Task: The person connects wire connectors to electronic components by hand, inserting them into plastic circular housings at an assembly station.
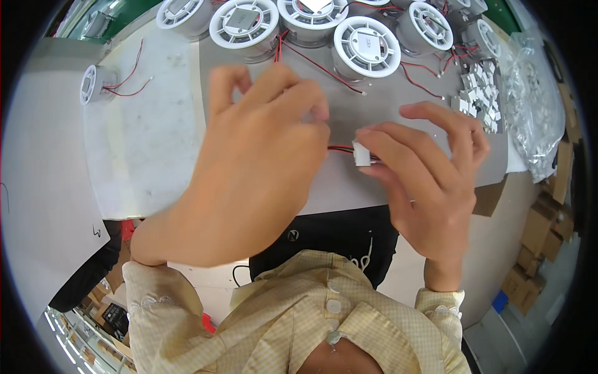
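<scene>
Pinched in my right hand [430,162] is a small white block-like piece [362,154], set on thin red and black wires [341,148]. Its thumb and index finger meet at the piece, while the other fingers are bent and raised. My left hand [265,137] hovers to the left with its back up and fingers curled, slightly blurred. Something pale shows by its fingertips, too hidden to name. The wires run left from the white piece and vanish behind this hand; whether it grips them is hidden.
White round spoked units [366,47] with red and black leads stand along the far side of the grey mat [349,193]. One unit [93,84] lies on its side at far left. Small white pieces [479,96] are piled at right, beside a clear plastic bag [532,106].
</scene>
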A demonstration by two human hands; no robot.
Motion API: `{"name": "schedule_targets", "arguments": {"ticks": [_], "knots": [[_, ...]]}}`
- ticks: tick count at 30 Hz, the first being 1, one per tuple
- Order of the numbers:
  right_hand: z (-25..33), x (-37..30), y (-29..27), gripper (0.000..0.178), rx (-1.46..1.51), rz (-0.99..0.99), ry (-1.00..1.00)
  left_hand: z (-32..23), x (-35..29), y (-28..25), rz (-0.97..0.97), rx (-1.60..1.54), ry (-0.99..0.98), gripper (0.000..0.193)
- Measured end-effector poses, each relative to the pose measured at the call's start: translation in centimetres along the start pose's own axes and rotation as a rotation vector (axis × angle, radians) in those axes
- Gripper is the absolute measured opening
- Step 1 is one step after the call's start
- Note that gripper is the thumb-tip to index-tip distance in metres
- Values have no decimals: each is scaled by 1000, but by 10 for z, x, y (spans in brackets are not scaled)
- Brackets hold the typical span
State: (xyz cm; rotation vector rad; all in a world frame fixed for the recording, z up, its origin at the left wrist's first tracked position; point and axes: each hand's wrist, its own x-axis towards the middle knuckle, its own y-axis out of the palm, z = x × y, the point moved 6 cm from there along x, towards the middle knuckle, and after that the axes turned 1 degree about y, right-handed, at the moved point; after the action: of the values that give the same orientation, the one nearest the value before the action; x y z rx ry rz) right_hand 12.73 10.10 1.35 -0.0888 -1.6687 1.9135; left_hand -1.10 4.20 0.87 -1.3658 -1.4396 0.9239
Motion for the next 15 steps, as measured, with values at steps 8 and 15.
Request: {"name": "schedule_targets", "arguments": {"ticks": [8, 15], "knots": [[15, 3, 18, 34, 107, 28, -38, -2, -28, -24, -13, -64, -235, 51], [22, 5, 20, 34, 121, 7, -112, 20, -49, -7, -31, -284, -278, 69]]}}
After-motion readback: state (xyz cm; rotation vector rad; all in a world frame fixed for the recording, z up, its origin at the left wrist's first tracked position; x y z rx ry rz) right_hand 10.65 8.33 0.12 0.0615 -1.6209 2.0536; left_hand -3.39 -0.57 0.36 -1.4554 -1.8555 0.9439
